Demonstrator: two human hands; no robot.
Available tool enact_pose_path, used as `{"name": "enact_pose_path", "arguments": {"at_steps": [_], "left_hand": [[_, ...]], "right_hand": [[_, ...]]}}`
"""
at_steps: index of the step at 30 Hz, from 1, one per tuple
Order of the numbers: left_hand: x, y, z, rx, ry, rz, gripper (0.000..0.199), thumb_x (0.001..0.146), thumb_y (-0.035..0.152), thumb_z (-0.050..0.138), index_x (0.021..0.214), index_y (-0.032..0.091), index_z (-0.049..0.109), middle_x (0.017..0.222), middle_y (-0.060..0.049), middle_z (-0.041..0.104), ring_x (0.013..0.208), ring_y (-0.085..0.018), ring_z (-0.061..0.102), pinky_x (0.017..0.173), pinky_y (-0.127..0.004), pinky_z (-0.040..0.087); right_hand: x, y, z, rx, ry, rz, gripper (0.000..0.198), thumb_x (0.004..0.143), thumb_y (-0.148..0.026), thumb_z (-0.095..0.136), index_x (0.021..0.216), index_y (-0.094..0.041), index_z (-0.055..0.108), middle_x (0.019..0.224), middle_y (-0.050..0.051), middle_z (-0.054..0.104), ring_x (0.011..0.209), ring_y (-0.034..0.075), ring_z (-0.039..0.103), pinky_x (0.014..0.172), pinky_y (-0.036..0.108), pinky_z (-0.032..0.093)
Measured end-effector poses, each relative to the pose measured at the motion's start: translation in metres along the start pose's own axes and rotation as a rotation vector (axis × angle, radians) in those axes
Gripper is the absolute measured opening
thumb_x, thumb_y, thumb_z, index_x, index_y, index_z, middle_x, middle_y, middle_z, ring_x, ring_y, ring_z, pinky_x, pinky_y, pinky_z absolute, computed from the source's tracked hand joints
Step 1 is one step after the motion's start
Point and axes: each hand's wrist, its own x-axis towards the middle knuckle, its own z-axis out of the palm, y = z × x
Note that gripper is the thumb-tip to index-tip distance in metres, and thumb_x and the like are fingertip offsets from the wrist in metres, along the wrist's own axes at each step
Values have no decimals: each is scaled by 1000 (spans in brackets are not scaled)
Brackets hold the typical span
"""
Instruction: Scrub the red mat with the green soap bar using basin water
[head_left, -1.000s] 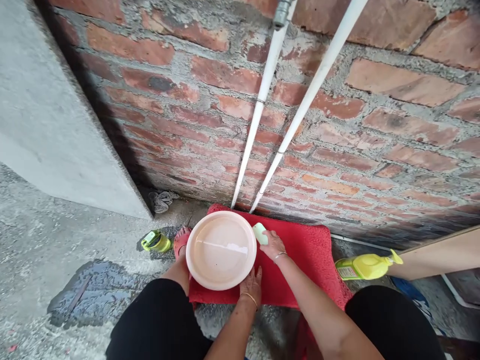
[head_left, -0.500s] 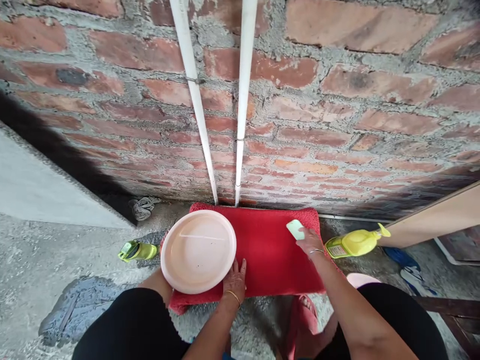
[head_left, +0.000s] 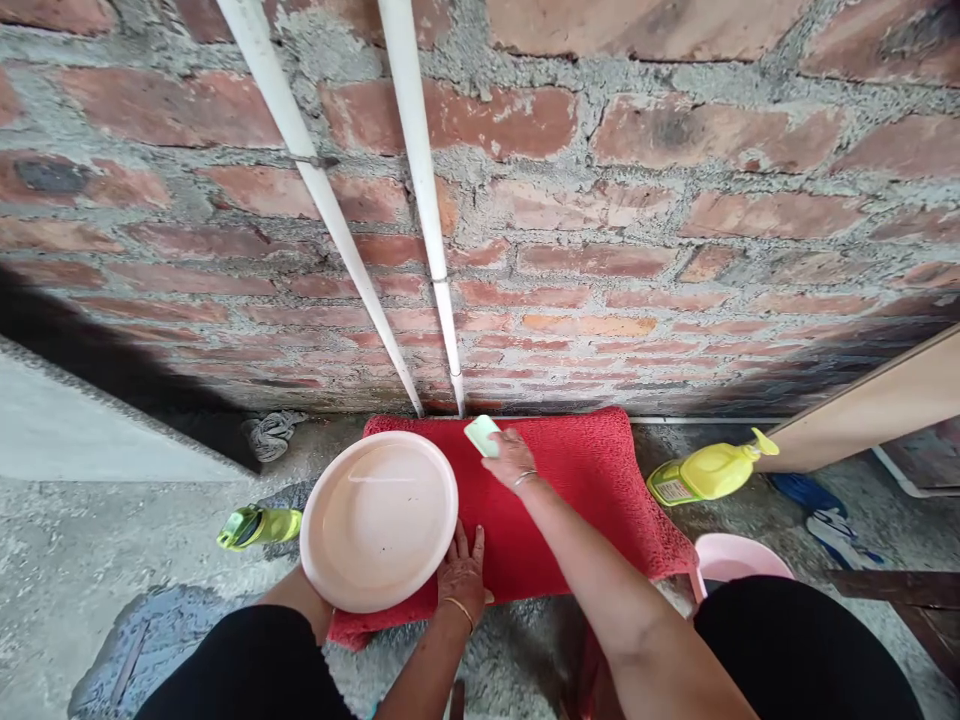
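Red cloth (head_left: 577, 480) lay already spread, what remained unclear, the right hand (head_left: 510, 460) clamped on a pale green bar (head_left: 481, 435) toward the far edge, the left hand (head_left: 461, 577) flat at the near edge beside the basin (head_left: 319, 525).

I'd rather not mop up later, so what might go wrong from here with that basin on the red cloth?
The basin sits at the cloth's left end, its rim seeming to overhang, so a knock could tip out what looks like water. The left hand is spread on the red cloth close beside it; dragging the cloth might shift the basin. The dark, wet-looking patch on the floor could be slippery.
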Motion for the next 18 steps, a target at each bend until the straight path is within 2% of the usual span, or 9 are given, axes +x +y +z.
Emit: {"name": "enact_pose_path", "arguments": {"at_steps": [2, 4, 6, 8, 11, 14, 16, 18], "left_hand": [[0, 0, 2, -2, 20, -2, 113, 54, 55, 75, 147, 26, 16, 154, -20, 16, 139, -42, 18, 108, -58, 21], [0, -1, 2, -7, 28, 3, 111, 56, 55, 74, 146, 26, 17, 154, -20, 18, 139, -42, 18, 108, -59, 21], [-1, -1, 1, -12, 27, 9, 110, 56, 55, 74, 146, 26, 18, 154, -20, 18, 138, -42, 18, 108, -59, 21], [-1, -2, 0, -18, 25, 12, 108, 57, 54, 74, 146, 27, 19, 154, -19, 18, 138, -42, 18, 109, -58, 20], [-2, -1, -2, -24, 21, 2, 108, 57, 52, 75, 146, 28, 19, 154, -19, 18, 138, -42, 19, 109, -58, 22], [-3, 0, -3, -21, 31, -3, 108, 57, 48, 76, 146, 28, 19, 154, -19, 18, 138, -42, 19, 108, -58, 23], [-3, 2, -4, -18, 42, -9, 108, 56, 48, 77, 146, 28, 20, 154, -19, 18, 138, -42, 20, 108, -58, 23], [-3, 3, -4, -16, 45, -16, 109, 55, 48, 77, 146, 28, 20, 154, -20, 18, 138, -42, 20, 107, -58, 24]], "right_hand": [[14, -24, 9, -45, -68, -85, 50, 70, -38, 64, 118, -27, 56, 113, 6, 48, 99, 21, 50, 89, 33, 39], [25, -31, 9, -74, -125, -102, 49, 70, -36, 62, 119, -27, 56, 113, 7, 46, 100, 22, 50, 88, 33, 39], [33, -18, 2, -95, -160, -88, 49, 69, -33, 63, 118, -26, 57, 116, 8, 45, 102, 22, 49, 88, 32, 39], [36, 13, -15, -102, -153, -33, 50, 67, -29, 64, 117, -26, 58, 117, 7, 45, 105, 21, 48, 90, 31, 38], [28, 83, -52, -77, -81, 184, 55, 68, -30, 63, 123, -26, 55, 119, 7, 45, 107, 20, 50, 93, 29, 37], [3, 155, -96, -52, -4, 555, 60, 71, -35, 60, 130, -25, 50, 124, 10, 43, 107, 23, 52, 91, 32, 39], [-16, 189, -119, -48, 42, 788, 62, 74, -40, 56, 132, -23, 47, 126, 15, 42, 109, 28, 52, 88, 37, 41], [-30, 204, -130, -45, 87, 903, 63, 76, -45, 52, 134, -19, 46, 125, 19, 42, 110, 31, 52, 87, 41, 41]]}}
